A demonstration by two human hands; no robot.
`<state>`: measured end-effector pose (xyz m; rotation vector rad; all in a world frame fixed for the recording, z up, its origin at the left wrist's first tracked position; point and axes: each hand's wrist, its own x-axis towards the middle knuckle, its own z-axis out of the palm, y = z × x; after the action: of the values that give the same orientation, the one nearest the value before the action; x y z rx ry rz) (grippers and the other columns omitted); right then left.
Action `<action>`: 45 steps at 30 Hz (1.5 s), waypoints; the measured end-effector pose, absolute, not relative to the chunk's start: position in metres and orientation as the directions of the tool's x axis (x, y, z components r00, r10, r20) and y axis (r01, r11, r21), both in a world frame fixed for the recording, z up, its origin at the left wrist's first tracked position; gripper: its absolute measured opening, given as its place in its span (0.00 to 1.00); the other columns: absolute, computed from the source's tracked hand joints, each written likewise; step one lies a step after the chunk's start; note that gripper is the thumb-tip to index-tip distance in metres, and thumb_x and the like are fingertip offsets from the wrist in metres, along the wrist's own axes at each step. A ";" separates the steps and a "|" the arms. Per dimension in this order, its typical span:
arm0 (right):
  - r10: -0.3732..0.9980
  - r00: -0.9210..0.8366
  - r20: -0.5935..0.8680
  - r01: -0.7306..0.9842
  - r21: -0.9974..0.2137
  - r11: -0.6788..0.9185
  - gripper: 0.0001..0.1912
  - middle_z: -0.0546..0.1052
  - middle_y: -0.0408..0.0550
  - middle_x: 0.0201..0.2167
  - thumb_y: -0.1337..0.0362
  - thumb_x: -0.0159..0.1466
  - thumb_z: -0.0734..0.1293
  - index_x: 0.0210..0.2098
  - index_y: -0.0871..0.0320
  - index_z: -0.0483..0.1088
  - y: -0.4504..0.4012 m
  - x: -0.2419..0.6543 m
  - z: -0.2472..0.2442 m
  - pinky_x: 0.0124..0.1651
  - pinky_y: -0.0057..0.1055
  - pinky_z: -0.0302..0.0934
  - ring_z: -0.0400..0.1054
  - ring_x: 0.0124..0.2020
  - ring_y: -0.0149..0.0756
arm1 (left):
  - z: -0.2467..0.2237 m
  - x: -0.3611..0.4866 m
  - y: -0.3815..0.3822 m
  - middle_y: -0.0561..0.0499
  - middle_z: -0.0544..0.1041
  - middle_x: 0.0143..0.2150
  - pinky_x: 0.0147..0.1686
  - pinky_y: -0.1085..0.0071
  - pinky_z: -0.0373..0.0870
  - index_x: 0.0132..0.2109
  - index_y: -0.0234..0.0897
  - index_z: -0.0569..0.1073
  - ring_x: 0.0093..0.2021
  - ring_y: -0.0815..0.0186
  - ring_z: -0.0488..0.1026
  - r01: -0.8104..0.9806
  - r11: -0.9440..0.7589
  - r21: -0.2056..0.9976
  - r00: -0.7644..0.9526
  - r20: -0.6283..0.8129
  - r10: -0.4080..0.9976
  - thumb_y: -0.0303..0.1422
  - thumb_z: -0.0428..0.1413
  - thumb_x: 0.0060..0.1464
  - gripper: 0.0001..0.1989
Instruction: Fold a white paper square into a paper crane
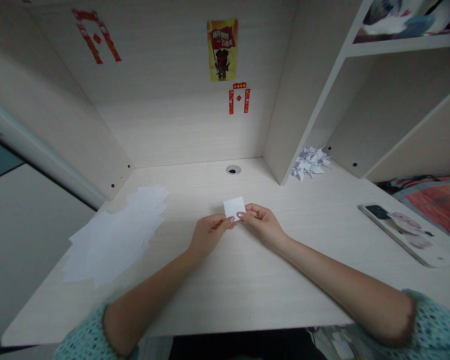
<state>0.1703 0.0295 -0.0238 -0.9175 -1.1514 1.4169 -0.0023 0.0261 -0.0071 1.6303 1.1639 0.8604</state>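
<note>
A small white piece of paper, roughly square, is held up just above the middle of the desk. My left hand pinches its lower left edge, thumb in front. On the lower right edge my right hand has a like pinch, with the thumb on the near face and the other fingers curled behind. Both thumbs come close together at the bottom of the paper. Whether the sheet is folded I cannot tell.
Loose white sheets lie spread on the desk's left. A pile of folded paper bits sits at the back right, beside the upright divider. A phone in a case lies at right. Behind is a round cable hole.
</note>
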 end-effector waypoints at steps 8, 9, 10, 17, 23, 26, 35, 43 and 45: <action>0.995 -0.035 0.093 -0.197 -0.977 0.084 0.14 0.75 0.44 0.28 0.55 0.54 0.69 0.33 0.59 0.73 0.037 0.178 -0.024 0.35 0.28 0.57 0.65 0.30 0.32 | -0.004 -0.005 0.027 0.52 0.76 0.32 0.37 0.72 0.67 0.34 0.39 0.73 0.36 0.65 0.73 0.484 -0.288 0.826 0.257 0.181 0.949 0.42 0.52 0.53 0.12; 0.993 -0.045 0.106 -0.183 -0.979 0.096 0.14 0.75 0.44 0.29 0.55 0.55 0.68 0.35 0.59 0.73 0.038 0.178 -0.025 0.35 0.28 0.57 0.65 0.30 0.33 | -0.004 -0.005 0.028 0.51 0.76 0.34 0.38 0.71 0.67 0.37 0.39 0.71 0.37 0.66 0.73 0.455 -0.296 0.840 0.225 0.213 0.951 0.41 0.54 0.51 0.11; 0.991 -0.054 0.123 -0.171 -0.979 0.112 0.15 0.74 0.44 0.30 0.55 0.56 0.67 0.38 0.58 0.72 0.038 0.177 -0.027 0.35 0.29 0.57 0.65 0.31 0.33 | -0.005 -0.006 0.030 0.51 0.75 0.37 0.39 0.71 0.67 0.41 0.39 0.69 0.38 0.66 0.73 0.412 -0.302 0.859 0.202 0.237 0.950 0.39 0.56 0.50 0.13; 0.963 -0.047 0.265 -0.164 -0.953 0.254 0.13 0.68 0.38 0.23 0.59 0.57 0.68 0.39 0.54 0.66 0.033 0.170 -0.028 0.30 0.26 0.56 0.62 0.25 0.28 | -0.003 -0.003 0.026 0.51 0.76 0.46 0.48 0.67 0.66 0.52 0.44 0.67 0.42 0.66 0.74 0.340 -0.375 0.863 0.302 0.277 0.912 0.32 0.60 0.47 0.23; 0.972 -0.107 0.211 -0.074 -0.976 0.204 0.11 0.77 0.46 0.29 0.57 0.54 0.70 0.33 0.57 0.73 0.033 0.173 -0.025 0.35 0.30 0.61 0.69 0.30 0.33 | -0.003 -0.005 0.029 0.52 0.76 0.48 0.49 0.68 0.66 0.47 0.46 0.74 0.45 0.65 0.73 0.345 -0.353 0.870 0.319 0.245 0.916 0.32 0.61 0.44 0.20; 0.963 -0.140 0.232 -0.038 -0.973 0.229 0.15 0.78 0.47 0.35 0.59 0.49 0.73 0.36 0.54 0.76 0.035 0.177 -0.028 0.40 0.33 0.62 0.70 0.35 0.36 | -0.005 -0.007 0.033 0.52 0.76 0.48 0.46 0.69 0.68 0.48 0.45 0.74 0.40 0.66 0.75 0.290 -0.270 0.918 0.268 0.193 0.944 0.33 0.61 0.45 0.19; 0.926 -0.181 0.332 -0.014 -0.942 0.335 0.15 0.78 0.48 0.38 0.60 0.51 0.73 0.39 0.50 0.76 0.034 0.180 -0.027 0.46 0.37 0.62 0.70 0.40 0.38 | -0.009 -0.009 0.034 0.50 0.78 0.44 0.46 0.67 0.68 0.48 0.42 0.75 0.40 0.64 0.75 0.226 -0.174 0.958 0.257 0.114 0.960 0.35 0.58 0.48 0.18; 0.936 -0.202 0.290 -0.083 -0.957 0.279 0.15 0.77 0.49 0.41 0.60 0.52 0.72 0.41 0.49 0.76 0.033 0.178 -0.025 0.44 0.35 0.63 0.70 0.41 0.37 | -0.011 -0.009 0.035 0.50 0.77 0.47 0.47 0.66 0.68 0.49 0.43 0.74 0.42 0.64 0.75 0.239 -0.206 0.949 0.266 0.140 0.954 0.36 0.58 0.48 0.19; 0.937 -0.198 0.286 -0.110 -0.957 0.269 0.14 0.77 0.48 0.41 0.60 0.53 0.72 0.40 0.50 0.76 0.034 0.178 -0.027 0.45 0.35 0.62 0.70 0.42 0.37 | -0.010 -0.009 0.034 0.51 0.78 0.46 0.47 0.67 0.68 0.48 0.43 0.74 0.41 0.64 0.75 0.256 -0.221 0.941 0.260 0.153 0.953 0.36 0.58 0.49 0.18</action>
<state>0.1777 0.0342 -0.0271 -0.8299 -1.4214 1.1810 -0.0085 0.0344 -0.0104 1.6655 1.1304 1.0132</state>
